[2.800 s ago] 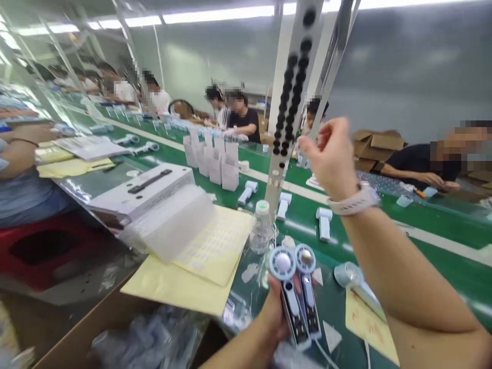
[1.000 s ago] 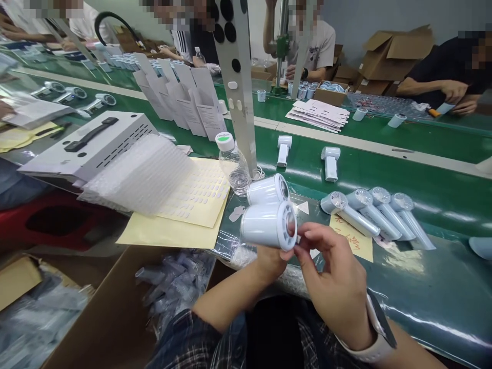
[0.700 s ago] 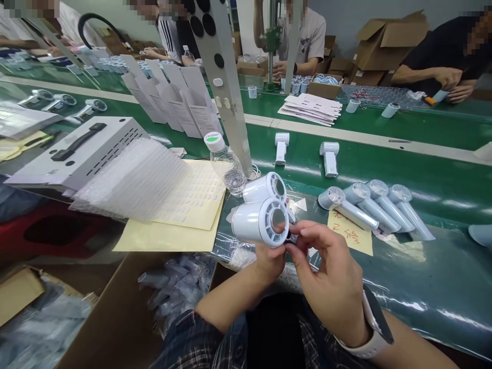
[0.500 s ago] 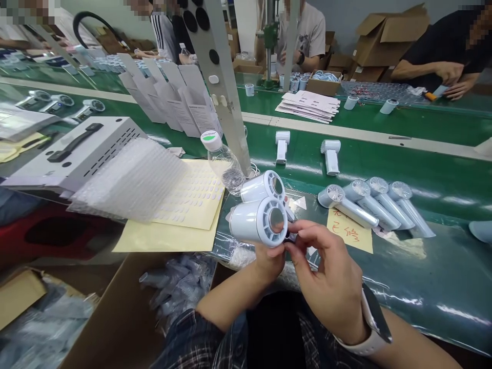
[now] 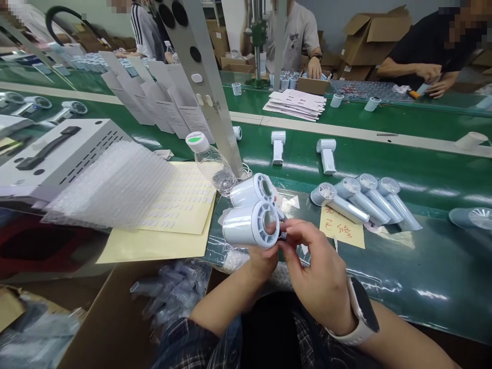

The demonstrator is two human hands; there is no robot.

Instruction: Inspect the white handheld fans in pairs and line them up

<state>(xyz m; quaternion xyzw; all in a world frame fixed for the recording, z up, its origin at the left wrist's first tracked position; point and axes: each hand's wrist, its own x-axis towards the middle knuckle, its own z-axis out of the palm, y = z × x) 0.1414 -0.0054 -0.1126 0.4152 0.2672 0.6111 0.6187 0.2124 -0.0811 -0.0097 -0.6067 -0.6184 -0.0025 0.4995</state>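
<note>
A light-blue handheld fan (image 5: 240, 225) is tilted in front of me, its round grille facing right. My left hand (image 5: 264, 260) is wrapped round it from below, mostly hidden behind the fan head. At the right side of the grille my right hand (image 5: 313, 264) pinches thumb and fingers together on a small dark piece, too hidden to name. Just behind, a second light-blue fan (image 5: 246, 192) overlaps the first; I cannot tell what supports it. A clear bottle with a white cap (image 5: 210, 161) leans beside them. Yellow sheets of small labels (image 5: 184, 200) lie to the left.
Several wrapped fans (image 5: 355, 202) lie right, near a yellow note (image 5: 344, 228). Two fans (image 5: 277, 148) rest on the green conveyor (image 5: 300, 143). A metal post (image 5: 215, 102) rises ahead. Left are bubble wrap (image 5: 115, 184) and a white machine (image 5: 57, 154). Co-workers sit opposite.
The view has shifted slightly to the right, so things sit further left. Both hands keep their hold at the fan. Across the bench, a co-worker's hand has reached into a small box.
</note>
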